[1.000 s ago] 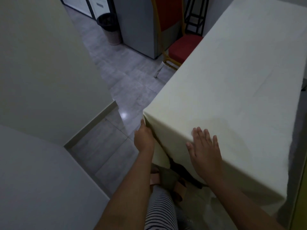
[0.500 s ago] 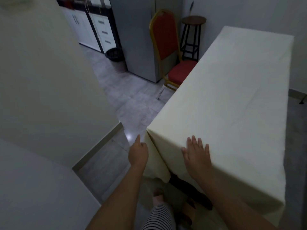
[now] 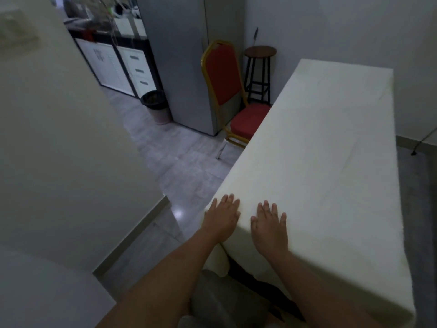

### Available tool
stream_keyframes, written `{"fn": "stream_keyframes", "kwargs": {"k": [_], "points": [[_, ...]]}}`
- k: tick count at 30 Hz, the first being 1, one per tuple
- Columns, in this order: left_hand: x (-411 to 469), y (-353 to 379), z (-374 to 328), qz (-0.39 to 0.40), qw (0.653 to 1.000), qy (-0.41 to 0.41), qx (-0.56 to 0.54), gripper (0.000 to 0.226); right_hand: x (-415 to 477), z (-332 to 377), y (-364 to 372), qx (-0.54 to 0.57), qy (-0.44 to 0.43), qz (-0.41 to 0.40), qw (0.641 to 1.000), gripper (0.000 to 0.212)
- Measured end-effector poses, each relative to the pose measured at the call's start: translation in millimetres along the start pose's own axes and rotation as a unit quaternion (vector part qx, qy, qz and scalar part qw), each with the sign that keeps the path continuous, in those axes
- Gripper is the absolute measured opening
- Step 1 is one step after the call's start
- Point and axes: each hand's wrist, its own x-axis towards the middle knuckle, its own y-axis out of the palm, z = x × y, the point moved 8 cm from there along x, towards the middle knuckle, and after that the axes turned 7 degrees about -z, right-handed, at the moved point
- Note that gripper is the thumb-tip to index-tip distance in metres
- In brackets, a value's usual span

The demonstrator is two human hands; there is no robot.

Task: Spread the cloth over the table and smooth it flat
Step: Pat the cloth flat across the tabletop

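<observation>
A pale cream cloth (image 3: 326,157) covers the long table from its near end to its far end and hangs over the near edge and the sides. My left hand (image 3: 222,217) lies flat on the cloth at the near left corner, fingers spread. A little to its right, my right hand (image 3: 269,227) rests palm down on the cloth just behind the near edge, fingers apart. Neither hand holds anything. The tabletop itself is hidden under the cloth.
A red chair with a gold frame (image 3: 227,91) stands against the table's left side, a dark round stool (image 3: 259,72) behind it. A grey cabinet (image 3: 184,62) and a black bin (image 3: 156,105) stand further left. A pale wall (image 3: 59,150) juts in at left.
My left hand has come off the hanging corner of the cloth and now lies flat on top. My right hand stays flat. The view has tilted up to show more of the room.
</observation>
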Motion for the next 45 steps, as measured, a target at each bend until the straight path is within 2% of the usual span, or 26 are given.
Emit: {"fn": "stream_keyframes", "kwargs": {"k": [3, 8, 16, 26, 33, 39, 45], "points": [[18.6, -0.1, 4.6, 0.008, 0.999, 0.043, -0.006, 0.052, 2.8, -0.4, 6.4, -0.016, 0.033, -0.011, 0.999, 0.055], [46.1, -2.3, 20.7, 0.029, 0.991, 0.131, 0.008, 0.052, 4.4, 3.4, 9.5, -0.017, 0.141, -0.025, 0.99, 0.056], [83.0, -2.9, 25.5, 0.065, 0.954, 0.286, 0.053, 0.054, 18.8, 27.1, 11.0, -0.007, 0.272, -0.058, 0.96, 0.058], [116.4, -6.4, 16.3, 0.091, 0.937, 0.333, 0.058, 0.053, 22.1, 29.8, 17.2, -0.027, 0.309, -0.034, 0.95, 0.061], [146.2, -3.8, 23.8, 0.066, 0.929, 0.363, 0.019, 0.054, 46.6, 24.6, 20.6, -0.023, 0.356, -0.061, 0.932, 0.062], [197.1, -4.2, 22.1, 0.079, 0.884, 0.46, 0.008, 0.053, 94.5, 32.8, 23.7, -0.01, 0.441, -0.096, 0.892, 0.059], [262.4, -13.0, 32.1, 0.107, 0.833, 0.543, 0.027, 0.055, 115.5, 49.8, 19.6, -0.019, 0.569, -0.161, 0.806, 0.056]]}}
